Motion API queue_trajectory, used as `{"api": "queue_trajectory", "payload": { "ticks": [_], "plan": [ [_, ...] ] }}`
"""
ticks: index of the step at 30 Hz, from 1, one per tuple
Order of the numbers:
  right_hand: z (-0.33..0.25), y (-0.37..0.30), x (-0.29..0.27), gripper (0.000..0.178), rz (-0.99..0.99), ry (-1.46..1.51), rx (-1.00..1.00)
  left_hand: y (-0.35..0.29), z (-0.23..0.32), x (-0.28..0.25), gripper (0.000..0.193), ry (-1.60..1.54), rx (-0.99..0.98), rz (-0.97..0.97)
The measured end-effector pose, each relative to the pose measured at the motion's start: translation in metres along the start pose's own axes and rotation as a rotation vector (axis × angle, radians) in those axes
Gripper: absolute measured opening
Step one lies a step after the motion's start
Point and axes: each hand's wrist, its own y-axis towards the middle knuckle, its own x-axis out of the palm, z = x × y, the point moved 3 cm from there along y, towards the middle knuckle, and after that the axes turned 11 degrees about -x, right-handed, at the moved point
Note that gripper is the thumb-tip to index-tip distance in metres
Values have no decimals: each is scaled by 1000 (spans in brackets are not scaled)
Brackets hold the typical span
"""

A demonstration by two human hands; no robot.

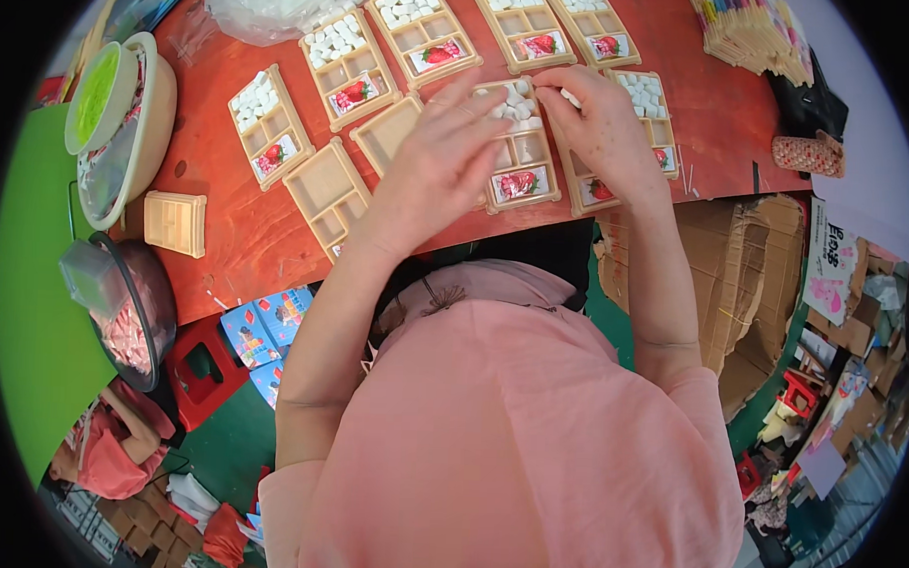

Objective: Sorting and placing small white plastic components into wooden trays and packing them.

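Note:
My left hand [441, 163] hovers over the left side of a beige compartment tray [524, 146], its fingers stretched out and slightly blurred, with nothing visible in them. White marshmallow-like pieces [522, 108] fill that tray's far compartment, and a strawberry-printed packet [519, 184] lies in the near one. To the right, my right hand [602, 124] is bent over the top of a neighbouring tray [582, 183], thumb and fingers curled together. Whatever they may pinch is too small to make out. The right hand hides most of the neighbouring tray.
More filled trays [344, 70] line the back of the red table [232, 216]. Two bare trays [328, 184] lie left of my left hand, near stacked trays [174, 222]. A plastic bag [274, 7] sits behind, bowls [144, 143] at left, a stick bundle [749, 34] back right.

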Motion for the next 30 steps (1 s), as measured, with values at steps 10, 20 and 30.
{"api": "queue_trajectory", "payload": {
  "ticks": [10,20,30],
  "plan": [
    [-19,-2,7,16,-86,-59,-11,9,-17,-5,23,-296,-186,242],
    [-17,1,30,16,-164,-156,-72,3,-28,-24,25,-491,-493,329],
    [-70,39,70,17,-252,321,-111,-38,-24,-51,23,-91,-453,370]
  ]
}}
